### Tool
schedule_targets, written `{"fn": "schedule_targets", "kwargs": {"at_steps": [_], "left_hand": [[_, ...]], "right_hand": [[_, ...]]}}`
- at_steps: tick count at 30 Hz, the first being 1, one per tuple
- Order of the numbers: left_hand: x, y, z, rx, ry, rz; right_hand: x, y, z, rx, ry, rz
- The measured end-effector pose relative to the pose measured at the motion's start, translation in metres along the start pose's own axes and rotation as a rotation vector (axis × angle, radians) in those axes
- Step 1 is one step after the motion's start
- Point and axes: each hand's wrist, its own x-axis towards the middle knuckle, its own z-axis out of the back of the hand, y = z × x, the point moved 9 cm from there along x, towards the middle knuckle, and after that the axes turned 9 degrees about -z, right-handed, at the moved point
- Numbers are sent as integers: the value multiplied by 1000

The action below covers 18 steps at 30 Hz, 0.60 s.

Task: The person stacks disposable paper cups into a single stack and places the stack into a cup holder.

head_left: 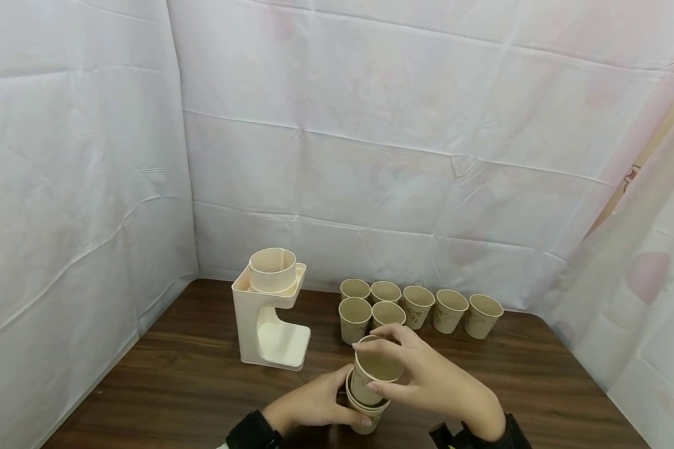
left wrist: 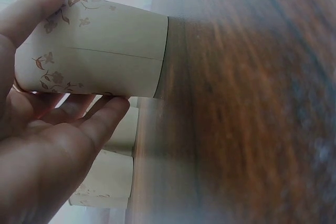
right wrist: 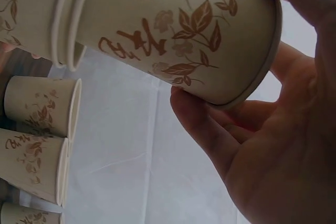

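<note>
A short stack of beige paper cups [head_left: 365, 416] stands on the table at the front, printed with brown leaves and flowers. My left hand [head_left: 321, 400] grips its side, thumb and fingers round the outer cup [left wrist: 113, 51]. Up above, my right hand [head_left: 427, 373] holds the top paper cup [right wrist: 205, 35] near its rim. This cup sits tilted, its lower part still inside the stack and its upper part raised well over the stack's rims [right wrist: 68, 19]. The stack's bottom is close to the table in the left wrist view.
Behind the hands, several paper cups [head_left: 418, 305] stand mouth up in two rows near the white cloth wall [head_left: 382, 181]. To the left is a cream C-shaped stand [head_left: 247, 330] with a round holder [head_left: 272, 284] on top. Dark wood tabletop [head_left: 180, 374] surrounds them.
</note>
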Motion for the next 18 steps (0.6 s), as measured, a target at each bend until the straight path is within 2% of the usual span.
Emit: {"fn": "schedule_targets", "kwargs": {"at_steps": [4, 9, 14, 18], "left_hand": [[1, 1, 0, 7, 0, -2], [1, 0, 2, 31, -1, -9], [1, -1, 2, 19, 1, -5], [0, -1, 0, -27, 8, 7]], "right_hand": [[1, -5, -8, 52, 52, -27], [1, -6, -15, 87, 86, -11], [1, -5, -21, 71, 90, 29], [0, -5, -25, 18, 75, 67]]}}
